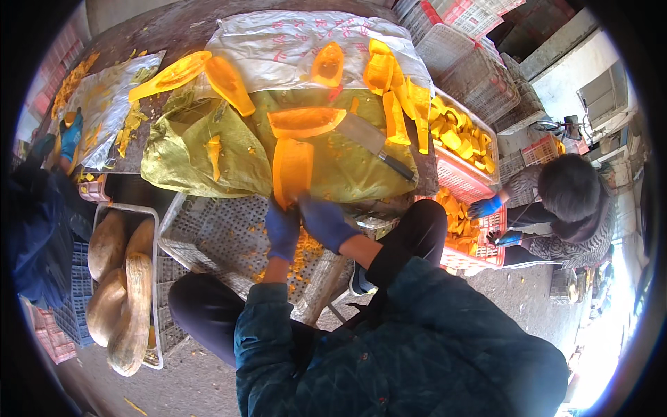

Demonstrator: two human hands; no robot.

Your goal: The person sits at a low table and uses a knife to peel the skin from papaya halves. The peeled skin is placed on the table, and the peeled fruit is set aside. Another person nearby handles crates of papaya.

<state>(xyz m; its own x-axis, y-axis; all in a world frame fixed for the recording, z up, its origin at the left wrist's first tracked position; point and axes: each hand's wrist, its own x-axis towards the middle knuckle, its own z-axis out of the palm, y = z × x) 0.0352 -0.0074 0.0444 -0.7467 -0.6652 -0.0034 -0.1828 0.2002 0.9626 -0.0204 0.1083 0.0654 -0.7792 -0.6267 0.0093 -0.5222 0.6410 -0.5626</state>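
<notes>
My left hand and my right hand, both in blue gloves, are together at the near end of a peeled orange squash piece, above a plastic crate with orange scraps in it. My left hand grips the piece; my right hand is blurred, and its fingers are hard to make out. Just beyond the piece, a hollowed squash half lies crosswise on a green woven sack. A cleaver with a dark handle rests right of it. More cut squash lies farther back.
Whole tan squashes fill a crate at left, near a co-worker's gloved hand. Peeled strips lie at the table's right. Beside them stand crates of orange pieces, where another co-worker sits. Stacked crates stand behind.
</notes>
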